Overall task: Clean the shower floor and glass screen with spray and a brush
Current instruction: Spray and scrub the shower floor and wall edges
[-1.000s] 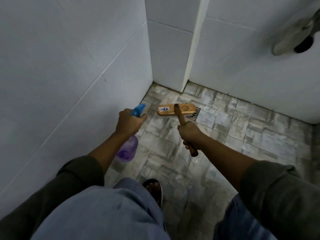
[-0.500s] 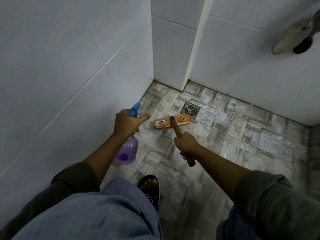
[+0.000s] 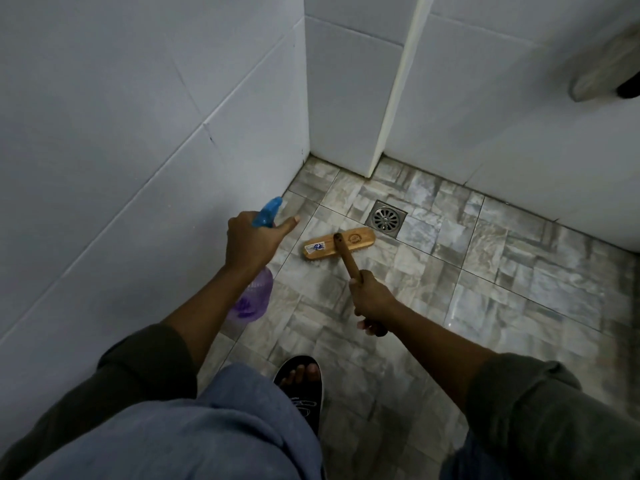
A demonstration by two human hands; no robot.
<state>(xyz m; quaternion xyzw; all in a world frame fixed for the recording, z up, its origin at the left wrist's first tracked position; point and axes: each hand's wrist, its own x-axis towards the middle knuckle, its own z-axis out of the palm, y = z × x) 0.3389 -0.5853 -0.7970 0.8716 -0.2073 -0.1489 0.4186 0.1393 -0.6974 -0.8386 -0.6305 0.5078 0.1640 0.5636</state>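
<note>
My left hand (image 3: pixel 251 239) grips a spray bottle (image 3: pixel 254 299) with a purple body and a blue trigger head, held near the left wall with the index finger stretched forward. My right hand (image 3: pixel 370 299) grips the wooden handle of a scrubbing brush (image 3: pixel 337 244). The brush's wooden head lies flat on the stone-patterned shower floor (image 3: pixel 485 289), just in front of the drain. Bristles under the head are mostly hidden.
A square metal drain (image 3: pixel 386 219) sits in the floor near the back corner. White tiled walls (image 3: pixel 121 133) close in on the left and back. A white vertical strip (image 3: pixel 394 98) runs up the back wall. My sandalled foot (image 3: pixel 303 386) stands below.
The brush head has been pulled back toward me, off the drain, which is now uncovered. My left index finger has stretched out from the spray bottle. The view has tilted slightly.
</note>
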